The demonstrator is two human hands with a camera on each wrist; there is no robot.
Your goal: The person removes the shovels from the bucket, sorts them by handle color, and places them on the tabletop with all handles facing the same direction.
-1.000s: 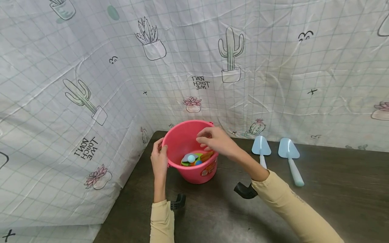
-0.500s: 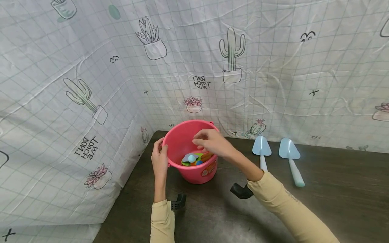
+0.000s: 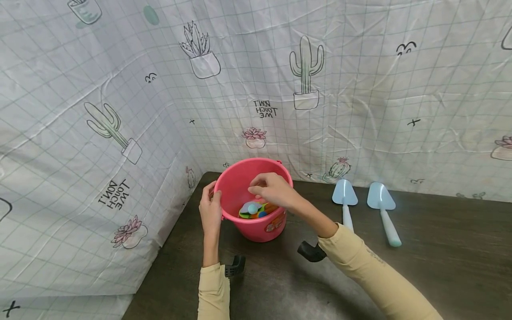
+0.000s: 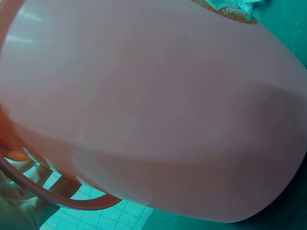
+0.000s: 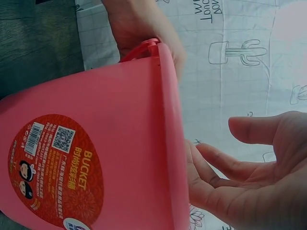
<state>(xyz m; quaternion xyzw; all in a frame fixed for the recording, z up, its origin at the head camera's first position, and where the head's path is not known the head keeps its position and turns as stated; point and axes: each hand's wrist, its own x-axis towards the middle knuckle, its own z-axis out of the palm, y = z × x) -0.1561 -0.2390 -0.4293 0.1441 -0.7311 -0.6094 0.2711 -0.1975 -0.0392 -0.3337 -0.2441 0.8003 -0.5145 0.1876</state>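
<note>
A pink bucket (image 3: 256,230) stands on the dark table, its mouth toward me. My left hand (image 3: 210,213) grips the rim at the left side, thumb inside. The left wrist view is mostly filled by the bucket's outer wall (image 4: 163,110), with the curved handle (image 4: 72,202) crossing in front of the fingers. Over the mouth hovers my right hand (image 3: 276,191), fingers loosely bent and reaching inside. Its thumb (image 5: 252,129) is apart from the fingers, with nothing between them. Inside lie several colourful pieces, among them a light blue ball (image 3: 252,209).
Two light blue toy trowels, a left one (image 3: 344,193) and a right one (image 3: 381,198), lie on the table (image 3: 448,249) to the right. A cactus-print cloth (image 3: 240,89) hangs behind and at the left. An oval label (image 5: 55,167) marks the bucket's wall.
My right hand has moved left and slightly down, from the right side of the rim to over the bucket's mouth. The left hand and the bucket have stayed in place.
</note>
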